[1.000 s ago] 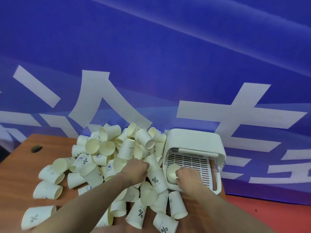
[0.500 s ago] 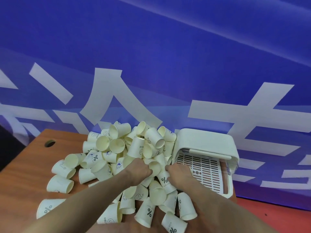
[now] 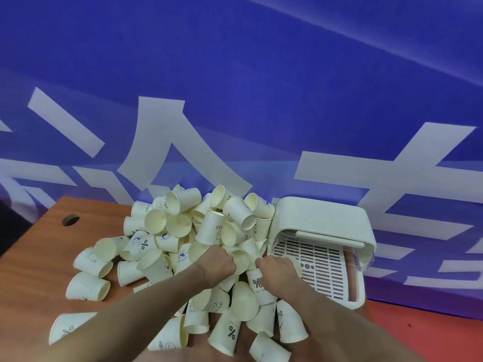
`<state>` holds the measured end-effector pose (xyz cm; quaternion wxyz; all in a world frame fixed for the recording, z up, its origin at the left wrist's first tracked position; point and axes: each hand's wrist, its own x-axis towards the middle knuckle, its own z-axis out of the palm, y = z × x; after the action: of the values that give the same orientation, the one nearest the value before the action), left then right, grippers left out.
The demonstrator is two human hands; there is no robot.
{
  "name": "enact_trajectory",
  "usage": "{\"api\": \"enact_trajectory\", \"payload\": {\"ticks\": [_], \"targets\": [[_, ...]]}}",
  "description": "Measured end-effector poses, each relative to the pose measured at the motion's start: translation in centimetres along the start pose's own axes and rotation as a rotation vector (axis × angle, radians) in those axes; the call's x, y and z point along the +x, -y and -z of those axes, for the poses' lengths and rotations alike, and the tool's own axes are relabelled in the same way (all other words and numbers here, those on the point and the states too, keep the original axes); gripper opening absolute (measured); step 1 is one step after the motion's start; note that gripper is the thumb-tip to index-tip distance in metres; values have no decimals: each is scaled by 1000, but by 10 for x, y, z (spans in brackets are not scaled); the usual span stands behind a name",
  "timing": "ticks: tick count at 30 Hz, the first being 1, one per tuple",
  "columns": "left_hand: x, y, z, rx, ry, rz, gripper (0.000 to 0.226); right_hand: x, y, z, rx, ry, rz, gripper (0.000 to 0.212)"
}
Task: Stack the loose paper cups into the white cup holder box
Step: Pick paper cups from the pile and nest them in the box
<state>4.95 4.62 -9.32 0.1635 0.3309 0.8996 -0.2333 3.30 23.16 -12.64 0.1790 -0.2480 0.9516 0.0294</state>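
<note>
Paper cups (image 3: 198, 246) on wooden table (image 3: 34, 267)

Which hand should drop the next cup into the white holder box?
Right, probably. The right hand sits at the open front edge of the white holder box; the left hand is further over, buried in the cup pile.

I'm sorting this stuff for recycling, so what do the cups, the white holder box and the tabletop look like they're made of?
Cups: matte cream paper, by the thin rolled rims and printed sides. Holder box: smooth white moulded plastic, by its rounded corners and slotted grid tray. Tabletop: reddish-brown wood-grain surface, probably laminate rather than solid wood; the look leaves that open.
</note>
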Motion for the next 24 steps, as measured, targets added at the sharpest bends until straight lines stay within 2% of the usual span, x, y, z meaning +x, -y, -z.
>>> {"api": "enact_trajectory", "payload": {"ticks": [4, 8, 13, 18, 21, 24], "targets": [[-2, -1, 1, 3, -9, 20, 24, -7, -2, 5, 4, 12, -24, 30], [-5, -4, 1, -40, -50, 68, 17, -20, -5, 11, 18, -13, -35, 23], [-13, -13, 7, -103, -144, 154, 25, -44, -9, 16, 47, -76, -58, 23], [-19, -25, 17, -140, -140, 203, 13, -70, -14, 21, 74, -124, -78, 20], [-19, -33, 20, -183, -229, 244, 2, -87, -23, 24, 61, -150, -83, 16], [-15, -40, 29, -205, -324, 262, 14, -102, -35, 26, 62, -209, -128, 24]]}}
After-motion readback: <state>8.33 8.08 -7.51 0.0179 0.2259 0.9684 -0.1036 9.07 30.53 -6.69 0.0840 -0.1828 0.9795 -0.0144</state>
